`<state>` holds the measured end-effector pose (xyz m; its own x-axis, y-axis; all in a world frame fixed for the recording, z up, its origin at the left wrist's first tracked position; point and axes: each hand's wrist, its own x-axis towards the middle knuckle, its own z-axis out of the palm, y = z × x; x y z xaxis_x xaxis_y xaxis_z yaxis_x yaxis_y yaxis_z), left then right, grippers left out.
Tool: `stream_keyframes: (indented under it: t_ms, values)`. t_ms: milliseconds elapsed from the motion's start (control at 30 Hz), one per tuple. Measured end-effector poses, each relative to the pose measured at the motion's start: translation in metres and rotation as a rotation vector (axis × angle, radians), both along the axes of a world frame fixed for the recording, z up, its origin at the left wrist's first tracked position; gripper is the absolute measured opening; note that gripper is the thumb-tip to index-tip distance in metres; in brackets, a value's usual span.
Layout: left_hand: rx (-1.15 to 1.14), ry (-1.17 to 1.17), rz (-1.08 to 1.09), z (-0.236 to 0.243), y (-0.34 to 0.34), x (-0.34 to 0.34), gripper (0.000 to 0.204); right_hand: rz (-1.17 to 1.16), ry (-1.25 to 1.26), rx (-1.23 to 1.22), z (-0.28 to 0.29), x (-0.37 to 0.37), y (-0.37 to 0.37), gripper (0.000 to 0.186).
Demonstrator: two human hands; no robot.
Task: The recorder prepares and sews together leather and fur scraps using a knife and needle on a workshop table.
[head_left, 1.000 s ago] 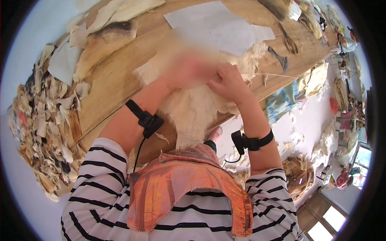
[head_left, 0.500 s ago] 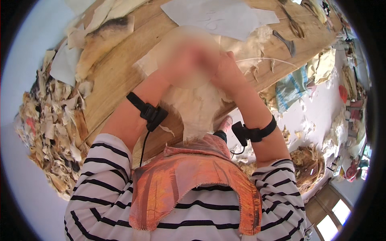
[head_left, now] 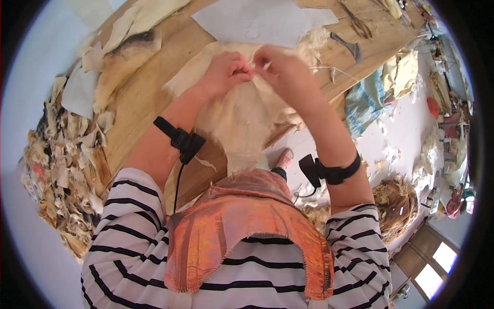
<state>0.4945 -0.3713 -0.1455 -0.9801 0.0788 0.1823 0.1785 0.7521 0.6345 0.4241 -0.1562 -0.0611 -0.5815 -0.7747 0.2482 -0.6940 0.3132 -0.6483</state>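
Note:
A pale, thin hide (head_left: 239,126) lies over the table edge, its narrow end hanging toward my apron. My left hand (head_left: 226,72) is closed, pinching a fold of it between thumb and fingers. Close by on the right, my right hand (head_left: 280,72) is bent with thumb and fingertips drawn together near the left fingertips. Whatever it pinches is too small to make out. A thin pale strand (head_left: 329,68) runs out to the right of the right hand, over the table.
White paper sheets (head_left: 252,23) lie at the far side of the wooden table (head_left: 139,108). Scissors (head_left: 358,23) and a flat metal tool (head_left: 349,47) rest at the far right. Hide scraps (head_left: 67,170) are heaped at left. A blue-white sack (head_left: 364,105) sits beyond the right edge.
The view has shifted slightly. My hands, blurred over before, show plainly now. My right hand has moved up and left over the hide, beside the left.

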Motion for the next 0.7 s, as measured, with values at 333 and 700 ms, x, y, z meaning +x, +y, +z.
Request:
stream_keyframes:
  t_ms: [333,700]
  values:
    - [-0.009,0.098,0.026,-0.001,0.007,0.005,0.018,0.149,0.518,-0.102,-0.034,0.026,-0.017,0.018]
    - [0.064,0.020,-0.007,0.004,0.002,0.007,0.008,-0.437,0.269,-0.947,0.158,-0.196,0.300,0.032]
